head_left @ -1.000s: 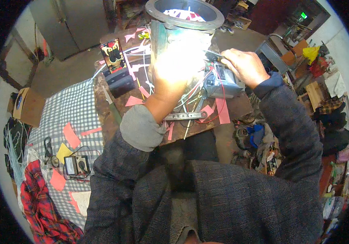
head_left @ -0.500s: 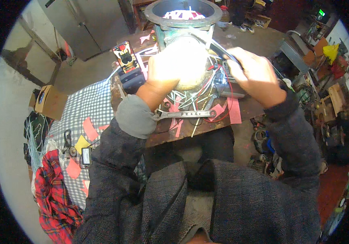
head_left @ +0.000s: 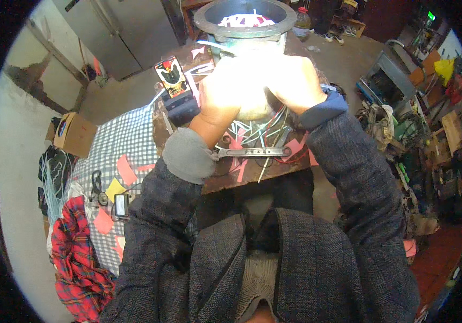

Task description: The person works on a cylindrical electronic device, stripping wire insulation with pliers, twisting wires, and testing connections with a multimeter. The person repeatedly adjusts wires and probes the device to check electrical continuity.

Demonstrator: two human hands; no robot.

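A greenish metal housing point(head_left: 247, 42) with a wide dark rim stands on the wooden table point(head_left: 209, 180), white and red bits inside its top. My left hand point(head_left: 220, 91) is at its front left and my right hand point(head_left: 295, 83) at its front right; glare hides both hands' fingers and whatever they hold. A pale thin bar point(head_left: 215, 44) sticks out leftward above my left hand. Below them lie a large wrench point(head_left: 252, 152), white wires point(head_left: 250, 134) and pink paper point(head_left: 236, 141). A card-backed package point(head_left: 171, 75) rests on dark blocks point(head_left: 182, 110) to the left.
A checked cloth point(head_left: 107, 145) at left holds paper scraps, a meter point(head_left: 121, 205) and a red plaid garment point(head_left: 75, 253). Behind are a grey cabinet point(head_left: 102, 37) and plastic bottle point(head_left: 303, 21); cardboard box point(head_left: 75, 134) at left, clutter and grey metal frame point(head_left: 389, 81) at right.
My right hand has moved left and inward onto the housing's glaring front. The dark tool it held earlier no longer shows. My left hand stays against the housing.
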